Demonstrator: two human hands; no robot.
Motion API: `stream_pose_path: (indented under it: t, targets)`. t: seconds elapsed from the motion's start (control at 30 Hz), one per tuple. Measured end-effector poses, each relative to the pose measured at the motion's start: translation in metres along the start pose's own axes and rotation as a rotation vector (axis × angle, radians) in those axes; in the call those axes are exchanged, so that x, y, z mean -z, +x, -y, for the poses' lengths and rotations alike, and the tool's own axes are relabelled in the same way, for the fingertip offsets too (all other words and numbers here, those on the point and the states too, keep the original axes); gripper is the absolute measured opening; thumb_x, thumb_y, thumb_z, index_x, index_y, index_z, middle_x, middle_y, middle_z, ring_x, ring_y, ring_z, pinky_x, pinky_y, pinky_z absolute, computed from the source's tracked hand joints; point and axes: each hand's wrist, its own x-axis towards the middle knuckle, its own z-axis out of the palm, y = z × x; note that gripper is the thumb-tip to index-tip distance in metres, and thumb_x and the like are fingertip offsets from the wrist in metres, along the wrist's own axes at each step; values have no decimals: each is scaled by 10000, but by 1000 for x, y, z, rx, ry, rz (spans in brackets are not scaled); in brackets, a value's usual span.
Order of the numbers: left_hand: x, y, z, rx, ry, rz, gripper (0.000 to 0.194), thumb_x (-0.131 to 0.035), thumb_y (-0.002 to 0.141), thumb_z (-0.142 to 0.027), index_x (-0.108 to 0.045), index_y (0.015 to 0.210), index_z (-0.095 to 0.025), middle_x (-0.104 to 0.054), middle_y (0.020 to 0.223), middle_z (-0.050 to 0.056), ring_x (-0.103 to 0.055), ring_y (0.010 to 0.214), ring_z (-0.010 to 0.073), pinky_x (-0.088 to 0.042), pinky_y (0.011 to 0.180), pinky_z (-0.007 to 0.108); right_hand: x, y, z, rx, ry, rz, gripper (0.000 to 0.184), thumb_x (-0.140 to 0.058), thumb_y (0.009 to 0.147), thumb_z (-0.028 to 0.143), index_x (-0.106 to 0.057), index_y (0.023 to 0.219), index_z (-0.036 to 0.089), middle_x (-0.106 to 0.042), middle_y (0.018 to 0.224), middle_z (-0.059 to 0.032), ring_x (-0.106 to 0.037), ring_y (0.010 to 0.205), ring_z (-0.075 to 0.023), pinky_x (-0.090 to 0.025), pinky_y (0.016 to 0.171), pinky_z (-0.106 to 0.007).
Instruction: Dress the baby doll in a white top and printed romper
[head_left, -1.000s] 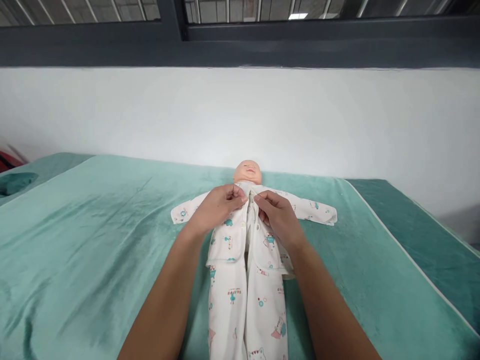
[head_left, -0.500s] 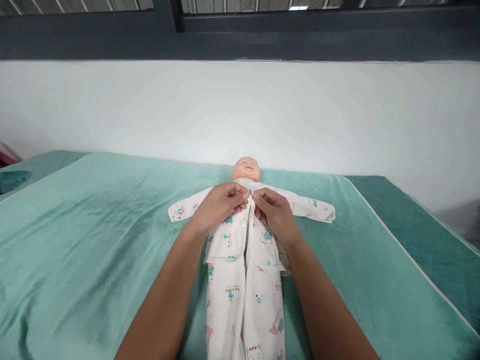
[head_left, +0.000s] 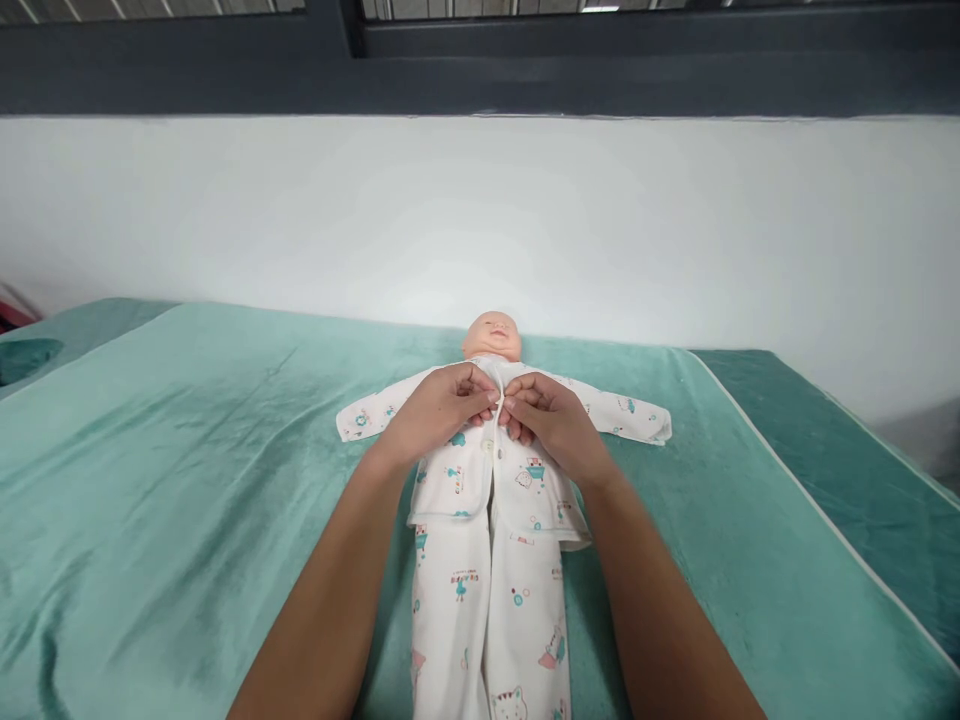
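A baby doll (head_left: 493,336) lies on its back, head toward the wall. It wears a white printed baby jacket (head_left: 454,485) with both sleeves spread out, and matching white trousers (head_left: 450,630). At the chest, my left hand (head_left: 448,400) pinches the left front edge of the jacket. My right hand (head_left: 546,408) pinches the right front edge, its fingertips almost touching those of the left. Lower on the front, a pale button (head_left: 488,446) shows beside the jacket's opening. Fingers hide the exact spot between the two edges.
A light green blanket (head_left: 210,480) with a few creases covers the bed. Darker green cloth (head_left: 840,480) lies along the right side beyond a pale seam. Behind the bed rises a white wall (head_left: 480,220), with a dark window frame (head_left: 480,85) above it.
My right fingers have shifted slightly at the front edge, and the two edges now meet more closely. The jacket's lower right corner has spread outward a little.
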Motion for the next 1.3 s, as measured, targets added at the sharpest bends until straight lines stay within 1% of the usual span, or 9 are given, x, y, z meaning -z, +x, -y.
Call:
stream_pose_path:
  t: [0.17,0.33,0.6,0.73,0.83,0.93,1.07,1.17,1.3]
  targets:
    - [1,0,4,-35,54,25,166,-691,809,-335,-632,874,-193,-601,714,-32,-482,602,80,-332,525,201,-1,-1,3,-69,-65,-5,177,-684,831,279,-551,929,215,-659,696,42,-543,562,-93,-410,525,-235]
    - [-1,2,7,-40,87,4,104,-602,823,-282,-632,873,-196,-637,761,-16,-548,670,110,-384,577,226,1,0,2,-84,-90,43,190,-673,825,277,-531,939,226,-658,696,53,-532,567,-95,-402,518,-232]
    - [-9,-1,-1,-50,228,-105,105,-548,746,-203,-603,835,-209,-567,683,-48,-453,627,97,-341,570,230,1,-2,5,-106,-170,85,260,-629,790,209,-490,1006,246,-609,644,84,-486,536,-89,-331,441,-188]
    - [-7,-1,2,-55,99,-55,179,-549,702,-163,-574,870,-219,-525,658,-64,-437,597,91,-340,558,225,3,-3,9,-175,-186,129,295,-640,837,319,-484,1080,262,-570,581,101,-431,457,-86,-318,420,-199]
    - [1,-1,3,24,29,43,193,-567,703,-173,-571,889,-222,-538,638,-65,-467,572,93,-367,545,222,5,-6,15,-240,-241,150,327,-646,856,395,-474,1102,266,-554,567,105,-403,420,-84,-334,431,-221]
    - [10,-3,0,79,56,144,160,-588,735,-204,-602,894,-210,-634,688,-30,-520,595,105,-405,550,225,4,-13,24,-270,-411,133,308,-642,865,458,-466,1023,261,-557,592,92,-448,449,-94,-372,477,-243]
    - [17,-12,-2,93,143,238,116,-607,777,-253,-653,868,-197,-680,739,-1,-573,638,122,-447,586,241,-8,-27,37,-245,-855,79,388,-653,839,573,-456,829,239,-563,646,46,-485,543,-125,-316,498,-268]
    - [17,-25,1,105,216,234,168,-623,817,-356,-685,838,-200,-665,729,-2,-579,659,132,-437,590,249,-23,-37,44,-216,-1164,88,404,-677,825,564,-463,778,225,-608,715,0,-511,619,-154,-281,528,-285]
    - [10,-42,11,26,234,159,199,-655,816,-409,-675,835,-212,-651,786,-10,-573,717,133,-426,631,251,-43,-45,44,-224,-1370,92,214,-611,891,387,-519,829,204,-625,738,-38,-575,671,-187,-245,548,-297]
